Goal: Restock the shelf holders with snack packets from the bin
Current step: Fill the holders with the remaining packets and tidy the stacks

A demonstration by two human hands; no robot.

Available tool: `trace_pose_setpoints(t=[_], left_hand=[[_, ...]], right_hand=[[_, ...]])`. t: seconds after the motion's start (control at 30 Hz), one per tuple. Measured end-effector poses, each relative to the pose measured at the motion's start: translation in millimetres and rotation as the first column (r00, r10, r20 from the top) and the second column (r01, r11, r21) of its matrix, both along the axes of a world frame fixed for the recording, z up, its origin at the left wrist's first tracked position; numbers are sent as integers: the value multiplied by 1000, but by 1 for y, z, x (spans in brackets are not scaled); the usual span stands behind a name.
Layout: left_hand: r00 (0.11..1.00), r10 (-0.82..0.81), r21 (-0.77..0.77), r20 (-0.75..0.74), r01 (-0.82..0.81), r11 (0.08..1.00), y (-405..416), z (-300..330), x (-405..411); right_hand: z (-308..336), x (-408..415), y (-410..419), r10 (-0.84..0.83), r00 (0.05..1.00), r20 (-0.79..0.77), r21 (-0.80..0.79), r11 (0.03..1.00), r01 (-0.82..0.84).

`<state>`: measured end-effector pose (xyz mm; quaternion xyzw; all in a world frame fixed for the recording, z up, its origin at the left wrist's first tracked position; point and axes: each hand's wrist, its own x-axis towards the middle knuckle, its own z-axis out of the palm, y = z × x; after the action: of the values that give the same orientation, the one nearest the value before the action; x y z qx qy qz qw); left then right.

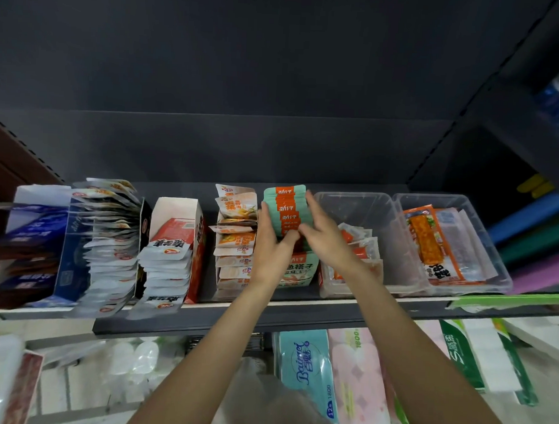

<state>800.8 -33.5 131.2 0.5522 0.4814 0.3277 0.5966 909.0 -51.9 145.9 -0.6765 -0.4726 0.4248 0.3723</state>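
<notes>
Head view of a shelf (268, 309) during restocking. The landmark is the stack of teal-and-orange snack packets (286, 209), standing in a row in its holder at mid-shelf, above a printed teal carton front (296, 271). The left hand (272, 243) grips the left flank of the stack, thumb curled onto its near face. The right hand (322, 232) presses the right flank with fingers nearly straight, so the stack is squeezed between both hands. The supply bin cannot be identified in this view.

Handling, as a judgement: the packets look light, thin, soft and glossy, hence apt to slide over one another and fan out. They are best held as a block, squeezed at both flanks, rather than by a single edge.

Containers, relative to the teal stack: immediately left, an open carton of pale orange-printed sachets (236, 242), well filled. Further left, a red-and-white carton of silver pouches (172, 255), then a leaning fan of silver pouches (112, 237) in a blue carton, then dark blue packets (27, 234). Immediately right, a clear tub (383, 202) holding a few small orange-and-white sachets, mostly unfilled. Beyond it, a second clear tub (492, 244) with long orange packs lying flat. Below the shelf are tissue packs (307, 368).
</notes>
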Motion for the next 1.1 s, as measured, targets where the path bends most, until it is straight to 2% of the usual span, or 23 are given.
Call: trace_pose_setpoints(t=[0.13, 0.23, 0.3, 0.37, 0.43, 0.57, 0.97, 1.1], left_hand=[[998, -22, 3, -61, 22, 1000, 3, -2, 0], [989, -32, 33, -142, 37, 999, 5, -7, 1], [982, -47, 36, -183, 54, 998, 7, -11, 2], [980, -52, 34, -190, 59, 998, 9, -13, 2], [985, -53, 16, -167, 57, 998, 11, -10, 1], [992, -64, -16, -113, 63, 998, 14, -7, -1], [983, -115, -35, -141, 111, 993, 3, -11, -7], [980, -104, 2, -167, 106, 994, -5, -13, -4]], right_hand=[[-3, 8, 3, 35, 999, 26, 8, 999, -35], [-7, 22, 10, 78, 959, 272, 4, 997, -82], [-5, 31, 18, 80, 867, 492, 23, 994, -105], [-2, 36, 30, 80, 807, 585, 65, 987, -145], [0, 41, 47, 147, 794, 590, 21, 980, -198], [0, 45, 67, 348, 718, 602, -182, 936, -301], [-10, 44, 47, 254, 680, 688, -60, 954, -295], [-9, 45, 44, 240, 656, 716, -89, 963, -254]])
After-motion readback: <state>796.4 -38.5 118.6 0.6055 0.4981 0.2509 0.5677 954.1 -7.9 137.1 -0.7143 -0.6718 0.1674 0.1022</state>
